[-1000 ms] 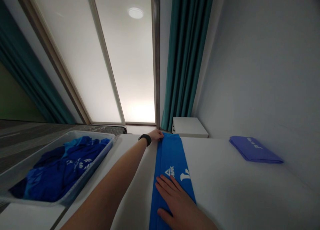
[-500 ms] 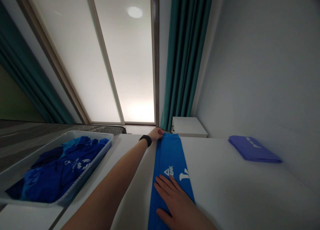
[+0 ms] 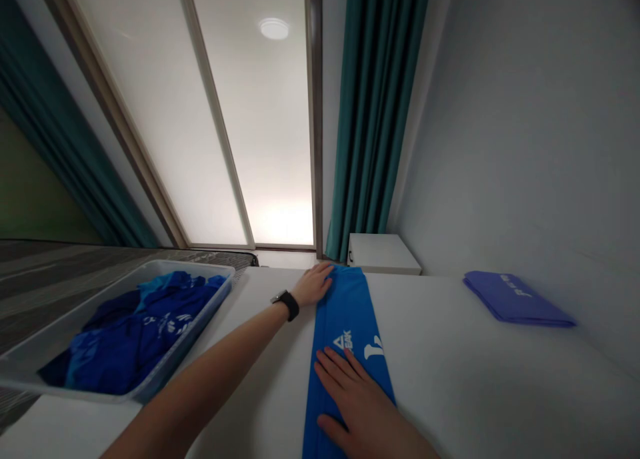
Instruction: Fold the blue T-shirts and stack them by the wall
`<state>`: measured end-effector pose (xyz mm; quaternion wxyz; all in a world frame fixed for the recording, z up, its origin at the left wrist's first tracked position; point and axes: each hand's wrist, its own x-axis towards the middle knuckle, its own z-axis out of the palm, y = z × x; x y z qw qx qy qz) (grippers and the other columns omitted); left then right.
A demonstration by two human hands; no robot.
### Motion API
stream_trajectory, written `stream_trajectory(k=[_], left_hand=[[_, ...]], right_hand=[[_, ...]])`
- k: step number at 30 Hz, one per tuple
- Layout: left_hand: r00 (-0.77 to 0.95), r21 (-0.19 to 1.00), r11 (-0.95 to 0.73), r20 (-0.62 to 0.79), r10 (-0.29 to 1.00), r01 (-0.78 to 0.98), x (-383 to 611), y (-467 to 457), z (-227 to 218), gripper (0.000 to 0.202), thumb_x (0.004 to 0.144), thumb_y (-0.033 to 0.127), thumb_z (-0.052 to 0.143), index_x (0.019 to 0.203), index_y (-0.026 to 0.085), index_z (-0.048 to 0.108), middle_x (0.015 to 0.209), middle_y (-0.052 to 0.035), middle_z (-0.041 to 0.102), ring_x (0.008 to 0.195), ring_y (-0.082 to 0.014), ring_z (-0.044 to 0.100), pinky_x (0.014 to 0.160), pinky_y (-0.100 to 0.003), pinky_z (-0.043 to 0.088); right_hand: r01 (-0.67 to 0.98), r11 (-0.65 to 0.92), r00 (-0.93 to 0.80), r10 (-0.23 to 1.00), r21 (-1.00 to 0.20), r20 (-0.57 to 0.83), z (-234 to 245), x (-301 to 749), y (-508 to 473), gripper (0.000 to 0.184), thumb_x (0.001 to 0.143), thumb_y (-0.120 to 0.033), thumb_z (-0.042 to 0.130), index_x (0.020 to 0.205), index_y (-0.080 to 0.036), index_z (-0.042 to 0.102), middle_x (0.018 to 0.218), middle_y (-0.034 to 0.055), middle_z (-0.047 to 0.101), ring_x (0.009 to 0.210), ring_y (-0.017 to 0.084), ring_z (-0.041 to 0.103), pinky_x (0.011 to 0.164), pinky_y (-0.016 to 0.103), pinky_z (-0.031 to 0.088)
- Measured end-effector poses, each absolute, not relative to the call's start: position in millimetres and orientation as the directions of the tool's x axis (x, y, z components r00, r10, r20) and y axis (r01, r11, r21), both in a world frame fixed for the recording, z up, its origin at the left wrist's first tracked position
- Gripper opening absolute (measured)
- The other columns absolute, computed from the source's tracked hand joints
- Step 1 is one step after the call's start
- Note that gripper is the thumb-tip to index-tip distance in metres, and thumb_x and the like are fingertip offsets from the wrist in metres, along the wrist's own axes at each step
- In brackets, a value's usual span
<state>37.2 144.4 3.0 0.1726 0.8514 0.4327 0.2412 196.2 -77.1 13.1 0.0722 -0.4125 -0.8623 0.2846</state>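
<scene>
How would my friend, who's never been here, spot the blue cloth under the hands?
Find the white table. Along its middle, under the right hand, lies a long, narrow strip of bright blue cloth with white lettering. It's spread flat, unlike the crumpled clothes in the bin and the folded purple cloth.

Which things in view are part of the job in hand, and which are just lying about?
In the job:
blue garment, left hand at its far end, right hand flat on it
white table
probably tub of clothes, folded purple cloth

Just about:
teal curtains
white cabinet
</scene>
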Motion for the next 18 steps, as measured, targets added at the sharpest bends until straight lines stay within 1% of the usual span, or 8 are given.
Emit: stream_trajectory(k=[2,4,5,7,10,15,18], left_hand=[[0.635,0.353,-0.671,0.229,0.738,0.652,33,124,-6,0.053,0.098,0.043,0.042,0.145,0.019,0.042,0.155,-0.0101,0.035,0.143,-0.0264,0.03,0.117,-0.045,0.025],[0.684,0.267,-0.703,0.174,0.708,0.66,29,109,-15,0.061,0.099,0.052,0.032,0.15,0.018,0.032,0.158,-0.0107,0.028,0.146,-0.0263,0.025,0.118,-0.046,0.022],[0.685,0.246,-0.699,0.154,0.712,0.671,27,104,-19,0.063,0.1,0.055,0.028,0.152,0.019,0.03,0.159,-0.0104,0.026,0.146,-0.026,0.024,0.118,-0.045,0.021],[0.669,0.225,-0.68,0.137,0.731,0.698,26,100,-23,0.065,0.1,0.058,0.024,0.153,0.02,0.027,0.16,-0.0098,0.024,0.146,-0.0252,0.023,0.118,-0.045,0.02],[0.651,0.215,-0.665,0.14,0.746,0.715,26,99,-23,0.066,0.1,0.058,0.022,0.153,0.019,0.026,0.16,-0.0097,0.024,0.146,-0.0245,0.023,0.119,-0.044,0.019],[0.647,0.244,-0.666,0.163,0.745,0.705,25,88,-16,0.064,0.1,0.056,0.025,0.154,0.02,0.024,0.16,-0.0106,0.022,0.147,-0.0243,0.021,0.119,-0.045,0.018],[0.676,0.267,-0.693,0.168,0.718,0.67,20,67,-11,0.067,0.099,0.057,0.029,0.154,0.019,0.023,0.16,-0.0115,0.021,0.147,-0.0256,0.02,0.119,-0.047,0.018]], right_hand=[[0.673,0.514,-0.657,0.745,-0.532,-0.11,14,195,-79,0.07,0.095,-0.049,0.045,0.154,-0.021,0.019,0.161,0.0042,0.012,0.149,0.027,0.008,0.121,0.05,0.0],[0.669,0.534,-0.671,0.733,-0.516,-0.112,15,194,-83,0.074,0.094,-0.05,0.046,0.154,-0.018,0.019,0.161,0.0071,0.012,0.148,0.028,0.009,0.121,0.05,-0.001],[0.665,0.545,-0.68,0.725,-0.51,-0.112,16,193,-84,0.075,0.094,-0.05,0.047,0.154,-0.016,0.019,0.16,0.0081,0.013,0.148,0.028,0.009,0.121,0.049,-0.001],[0.652,0.566,-0.699,0.706,-0.504,-0.113,18,192,-87,0.076,0.093,-0.051,0.049,0.154,-0.015,0.02,0.16,0.0093,0.014,0.148,0.028,0.011,0.121,0.047,0.0],[0.631,0.587,-0.727,0.676,-0.508,-0.121,20,190,-92,0.08,0.091,-0.053,0.051,0.154,-0.015,0.02,0.16,0.0097,0.014,0.148,0.029,0.011,0.122,0.046,0.0],[0.625,0.592,-0.729,0.676,-0.508,-0.109,20,193,-99,0.083,0.089,-0.053,0.054,0.154,-0.017,0.017,0.161,0.0081,0.012,0.148,0.028,0.01,0.121,0.046,0.0],[0.635,0.592,-0.713,0.696,-0.496,-0.083,18,196,-104,0.086,0.088,-0.053,0.056,0.155,-0.018,0.016,0.16,0.0077,0.011,0.148,0.029,0.01,0.122,0.046,0.001]])
